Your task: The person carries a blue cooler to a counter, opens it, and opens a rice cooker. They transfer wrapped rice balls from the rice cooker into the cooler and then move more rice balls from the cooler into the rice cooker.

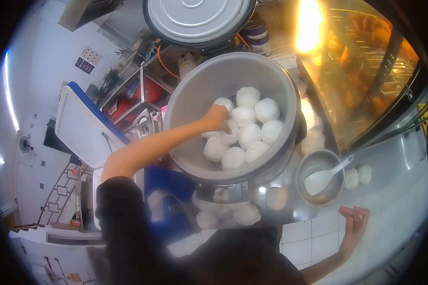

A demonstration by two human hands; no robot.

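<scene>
Inside a large grey rice cooker pot point(183, 95) lie several round white bundles point(266, 110), which look like wrapped rice portions. My left hand point(216, 118) reaches over the pot's left wall, its fingers closed around one white bundle point(224, 102) among the others. Some of its fingertips are hidden. Off to the lower right, my right hand point(355, 223) is held away from the counter edge with nothing in it, fingers apart and slightly bent. Nearest to it is a metal bowl point(301, 175) with a white rice paddle point(321, 181) lying in it.
The cooker's lid point(195, 16) stands raised behind the pot. More white bundles point(247, 214) sit in front of the cooker, and two small ones point(358, 176) beside the bowl. A lit glass food cabinet point(366, 71) is at the right. A blue-and-white cooler point(88, 126) stands open at left.
</scene>
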